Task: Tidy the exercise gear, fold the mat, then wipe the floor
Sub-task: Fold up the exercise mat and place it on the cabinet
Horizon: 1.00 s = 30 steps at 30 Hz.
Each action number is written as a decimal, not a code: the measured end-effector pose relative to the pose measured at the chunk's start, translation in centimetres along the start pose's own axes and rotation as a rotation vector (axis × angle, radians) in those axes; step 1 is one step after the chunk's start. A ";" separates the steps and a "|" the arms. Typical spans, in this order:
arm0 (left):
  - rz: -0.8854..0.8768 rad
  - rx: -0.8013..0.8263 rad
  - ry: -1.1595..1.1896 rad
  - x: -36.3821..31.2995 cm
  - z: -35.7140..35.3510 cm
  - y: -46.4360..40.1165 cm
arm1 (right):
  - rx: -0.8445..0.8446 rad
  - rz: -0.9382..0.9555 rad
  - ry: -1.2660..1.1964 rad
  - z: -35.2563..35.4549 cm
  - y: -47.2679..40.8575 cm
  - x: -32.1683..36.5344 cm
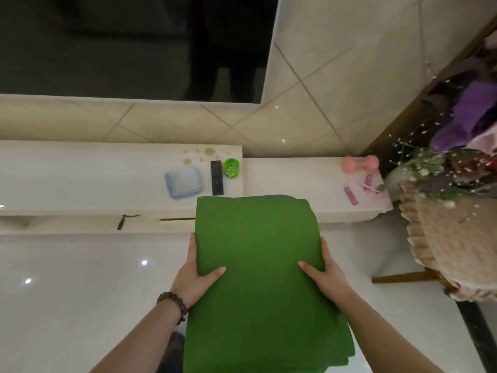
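Observation:
A folded green mat (pixel 258 259) fills the middle of the view, held flat in front of me above the glossy floor. My left hand (pixel 196 275) grips its left edge, thumb on top and fingers beneath. My right hand (pixel 326 270) grips the right edge the same way. The mat's far end overlaps the front of the low white cabinet (pixel 80 181). A pink dumbbell (pixel 359 163) and a pink skipping rope (pixel 361 188) lie on the cabinet's right end. A folded light-blue cloth (pixel 183 182) lies on the cabinet top.
A black remote (pixel 216 177) and a green tub (pixel 231 167) stand beside the cloth. A dark TV screen (pixel 134 47) hangs on the tiled wall. At the right are a beige-covered stool (pixel 451 246) and a vase of flowers (pixel 441 162). White floor tiles (pixel 80 292) spread to the left.

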<state>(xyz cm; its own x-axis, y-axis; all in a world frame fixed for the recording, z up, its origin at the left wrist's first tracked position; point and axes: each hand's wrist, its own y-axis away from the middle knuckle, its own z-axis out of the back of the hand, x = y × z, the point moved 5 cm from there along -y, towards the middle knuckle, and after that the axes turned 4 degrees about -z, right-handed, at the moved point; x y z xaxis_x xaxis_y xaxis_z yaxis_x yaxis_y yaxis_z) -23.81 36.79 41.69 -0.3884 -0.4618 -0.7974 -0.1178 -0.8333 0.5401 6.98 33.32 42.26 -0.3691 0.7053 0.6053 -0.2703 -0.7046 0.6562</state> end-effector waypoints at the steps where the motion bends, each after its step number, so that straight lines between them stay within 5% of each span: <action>1: -0.004 -0.010 -0.001 -0.6 -1.4 -0.2 | 0.000 0.002 -0.002 1.4 -0.6 -0.6; 20: 0.000 -0.006 -0.051 -6.9 -11.5 -19.8 | -0.001 0.013 -0.069 11.7 -21.5 -0.3; 30: 0.424 -0.228 0.577 -2.4 -22.7 -32.3 | 0.249 0.267 0.378 16.6 -45.5 5.1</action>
<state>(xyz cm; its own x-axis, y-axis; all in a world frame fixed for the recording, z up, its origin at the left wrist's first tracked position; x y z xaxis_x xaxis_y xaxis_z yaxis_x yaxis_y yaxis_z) 1.64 57.91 20.07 0.1899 -0.7908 -0.5818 0.1522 -0.5617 0.8132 32.14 70.27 23.01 -0.7035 0.3934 0.5919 0.0803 -0.7835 0.6161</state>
